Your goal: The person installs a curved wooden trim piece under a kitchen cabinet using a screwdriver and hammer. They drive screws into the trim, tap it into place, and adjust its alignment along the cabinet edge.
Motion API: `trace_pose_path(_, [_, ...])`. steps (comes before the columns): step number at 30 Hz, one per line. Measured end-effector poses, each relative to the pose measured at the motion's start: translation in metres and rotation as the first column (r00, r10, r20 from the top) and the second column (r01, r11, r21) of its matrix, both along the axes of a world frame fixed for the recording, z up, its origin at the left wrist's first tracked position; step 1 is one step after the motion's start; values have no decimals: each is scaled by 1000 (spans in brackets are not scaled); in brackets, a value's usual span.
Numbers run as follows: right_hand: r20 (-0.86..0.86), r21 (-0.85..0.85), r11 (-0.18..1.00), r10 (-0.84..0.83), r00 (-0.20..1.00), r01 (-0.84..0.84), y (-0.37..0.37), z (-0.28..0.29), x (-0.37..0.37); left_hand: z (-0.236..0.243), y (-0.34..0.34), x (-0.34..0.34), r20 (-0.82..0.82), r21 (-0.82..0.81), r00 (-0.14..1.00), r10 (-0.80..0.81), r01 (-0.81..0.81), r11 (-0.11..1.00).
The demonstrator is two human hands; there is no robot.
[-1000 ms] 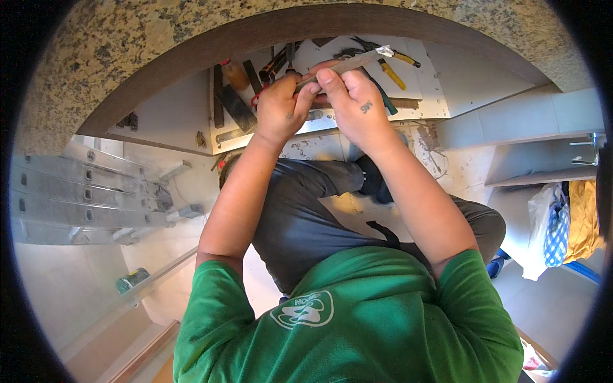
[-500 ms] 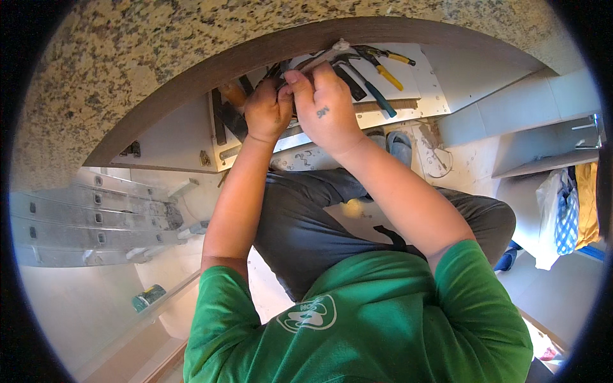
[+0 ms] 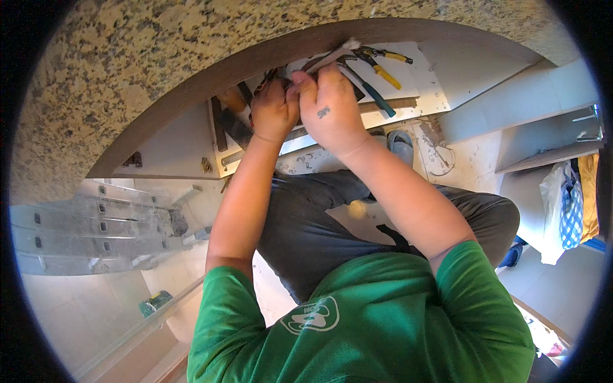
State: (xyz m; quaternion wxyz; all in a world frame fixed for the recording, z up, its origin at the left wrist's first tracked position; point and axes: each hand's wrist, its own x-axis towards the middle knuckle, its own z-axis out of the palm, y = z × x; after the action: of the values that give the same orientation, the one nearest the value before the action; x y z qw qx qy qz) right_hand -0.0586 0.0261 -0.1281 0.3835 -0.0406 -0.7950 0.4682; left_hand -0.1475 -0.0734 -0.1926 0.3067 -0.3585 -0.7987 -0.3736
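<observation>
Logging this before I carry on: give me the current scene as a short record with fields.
Right hand: grips a thin pale-tipped strip
Strip tip: points toward the picture's upper right
Left hand: close beside the right hand; exact grip hidden
Right of hands: green-handled tool, yellow-handled tools
Picture top: speckled countertop
Far left: metal ladder
Far right: white plastic bag

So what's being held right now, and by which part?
A thin stick, gripped by the right hand away from its whitish tip; whether the left hand grips it is hidden.
</observation>
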Motion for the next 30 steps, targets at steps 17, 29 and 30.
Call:
trace_pose_path(17, [-38,194,977,-83,996,89,8,2,5,-4,10,11,128,24,991,-50,47,999])
trace_pose_path(29, [173,59,998,-15,985,5,1,7,8,-4,7,16,149,68,989,-19,9,998])
trace_pose_path(30, [60,122,992,-42,997,34,5,8,8,-3,10,15,139,66,990,-34,25,997])
